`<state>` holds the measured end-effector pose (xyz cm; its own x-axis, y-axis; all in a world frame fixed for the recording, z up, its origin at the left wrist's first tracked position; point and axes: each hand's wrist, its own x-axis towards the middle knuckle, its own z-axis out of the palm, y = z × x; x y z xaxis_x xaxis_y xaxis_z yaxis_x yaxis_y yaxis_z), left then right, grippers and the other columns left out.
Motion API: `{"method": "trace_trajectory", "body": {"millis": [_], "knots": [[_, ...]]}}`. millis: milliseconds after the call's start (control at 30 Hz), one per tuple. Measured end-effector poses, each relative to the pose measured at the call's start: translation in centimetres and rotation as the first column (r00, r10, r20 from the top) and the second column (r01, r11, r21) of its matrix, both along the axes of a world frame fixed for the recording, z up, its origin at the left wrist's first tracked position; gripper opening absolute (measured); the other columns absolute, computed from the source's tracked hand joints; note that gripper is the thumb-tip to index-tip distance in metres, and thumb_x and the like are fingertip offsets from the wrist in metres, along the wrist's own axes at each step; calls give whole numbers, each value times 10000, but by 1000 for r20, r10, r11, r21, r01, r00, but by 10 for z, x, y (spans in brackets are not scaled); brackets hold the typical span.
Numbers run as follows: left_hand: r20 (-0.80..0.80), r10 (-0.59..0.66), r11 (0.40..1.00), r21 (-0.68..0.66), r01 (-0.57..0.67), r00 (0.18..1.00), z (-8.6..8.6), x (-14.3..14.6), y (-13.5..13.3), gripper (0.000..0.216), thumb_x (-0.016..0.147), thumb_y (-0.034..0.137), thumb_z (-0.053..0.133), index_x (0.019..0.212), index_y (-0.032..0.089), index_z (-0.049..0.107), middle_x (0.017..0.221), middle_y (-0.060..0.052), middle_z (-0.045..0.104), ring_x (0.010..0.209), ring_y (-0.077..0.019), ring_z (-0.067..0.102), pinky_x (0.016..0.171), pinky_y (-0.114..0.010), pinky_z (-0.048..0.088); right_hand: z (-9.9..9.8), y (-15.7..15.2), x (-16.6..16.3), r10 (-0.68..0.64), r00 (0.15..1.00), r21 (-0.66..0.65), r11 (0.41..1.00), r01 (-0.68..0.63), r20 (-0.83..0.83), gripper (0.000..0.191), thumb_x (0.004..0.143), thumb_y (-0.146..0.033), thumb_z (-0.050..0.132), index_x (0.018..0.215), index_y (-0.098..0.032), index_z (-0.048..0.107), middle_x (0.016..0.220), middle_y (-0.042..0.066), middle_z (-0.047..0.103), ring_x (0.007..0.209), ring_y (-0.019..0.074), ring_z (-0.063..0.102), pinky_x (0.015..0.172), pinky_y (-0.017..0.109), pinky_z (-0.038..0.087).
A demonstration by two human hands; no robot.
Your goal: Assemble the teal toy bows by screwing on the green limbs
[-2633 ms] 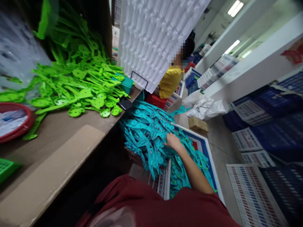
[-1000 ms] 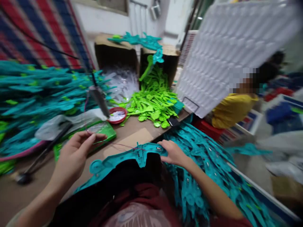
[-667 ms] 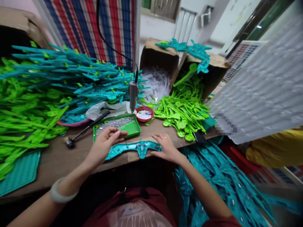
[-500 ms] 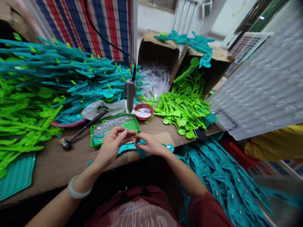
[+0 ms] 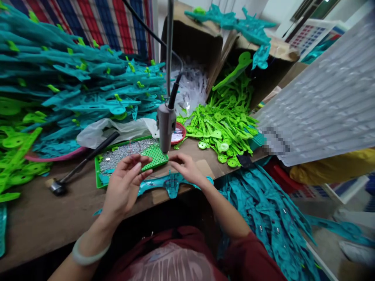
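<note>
A teal plastic part point(image 5: 171, 183) lies across the front edge of the brown bench. My right hand point(image 5: 187, 169) rests over its middle, fingers drawn together and pointing left; what they pinch, if anything, is too small to see. My left hand point(image 5: 123, 187) hovers over the part's left end with fingers spread and nothing in them. Just behind the hands stands a green tray point(image 5: 155, 154) of small silver screws point(image 5: 123, 152). A grey electric screwdriver point(image 5: 165, 125) hangs on its cable above the tray, close to my right fingertips.
A hammer point(image 5: 57, 186) lies left of the tray, a red bowl point(image 5: 181, 134) behind it. Stacked teal parts point(image 5: 73, 78) fill the left, loose green parts point(image 5: 225, 125) spill from cardboard boxes point(image 5: 193, 35). More teal parts point(image 5: 269, 218) lie lower right. A white moulded sheet point(image 5: 322, 105) and a person in yellow point(image 5: 331, 169) are to the right.
My right hand lifted a teal part from the pile on my right and laid it on the bench. Both hands met in a pinch over it; now the left has opened and drawn back.
</note>
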<state>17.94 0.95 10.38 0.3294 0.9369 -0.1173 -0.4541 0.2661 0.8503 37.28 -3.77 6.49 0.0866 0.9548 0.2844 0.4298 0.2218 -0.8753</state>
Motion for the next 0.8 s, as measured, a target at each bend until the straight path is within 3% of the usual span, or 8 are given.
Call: {"method": "trace_trajectory", "body": {"millis": [133,233,367,533,567,633,733,800], "knots": [[118,-1,999,-33,5,993,0,-2,-7,200,839,339,736,1027,274,707,1153,-3,718,1237,-200,628,1015,-289,551,3,-18,-30,-32,981,229,973,-13,192,205,878,-343,685,998,-183,641,927,84,678,907,219,612,829,371,518],[136,-45,999,-21,48,990,2,3,-17,238,841,377,714,1063,290,703,1227,-8,705,1318,-224,576,1114,-337,490,3,-24,-50,-27,988,194,981,-2,150,133,920,-286,622,1008,-186,628,926,74,676,875,200,616,796,343,522],[80,-41,999,-2,41,996,5,0,-16,187,810,362,736,984,302,705,1209,1,719,1315,-248,580,1090,-386,512,9,-25,-45,114,992,107,988,-109,-45,72,945,-248,589,939,-195,637,880,31,670,814,153,627,761,294,533],[40,-186,982,-9,186,982,-1,1,10,193,841,424,719,850,232,709,1214,-39,732,1270,-262,615,1061,-385,518,7,-34,-48,239,954,307,908,-285,182,108,940,-204,566,944,-200,674,920,78,719,861,190,638,818,365,531],[4,-239,971,-10,239,971,-3,3,15,236,852,436,715,795,208,686,1217,-60,732,1244,-269,632,1052,-390,519,5,-37,-51,235,966,297,920,-257,107,106,943,-212,560,950,-206,666,883,66,720,825,184,643,796,357,535],[-61,-291,957,-15,291,955,-10,4,26,336,867,471,699,715,185,608,1197,-96,738,1168,-275,675,1008,-402,537,1,-42,-53,135,966,226,970,-84,-222,85,943,-265,567,955,-220,637,801,32,702,744,167,645,738,333,545],[-196,-228,971,24,237,954,-20,-4,36,372,888,541,643,767,196,576,1165,-106,736,1036,-254,710,865,-373,575,-1,-43,-41,-84,725,33,989,145,-684,96,896,-316,604,932,-228,588,688,-17,637,612,143,603,629,296,530],[-382,-90,977,144,156,920,-24,-10,39,345,893,548,628,849,206,639,1129,-98,721,1008,-241,691,791,-317,567,1,-41,-30,-124,627,-1,981,193,-769,117,866,-314,619,939,-230,583,649,-31,603,579,137,581,593,282,513]]}}
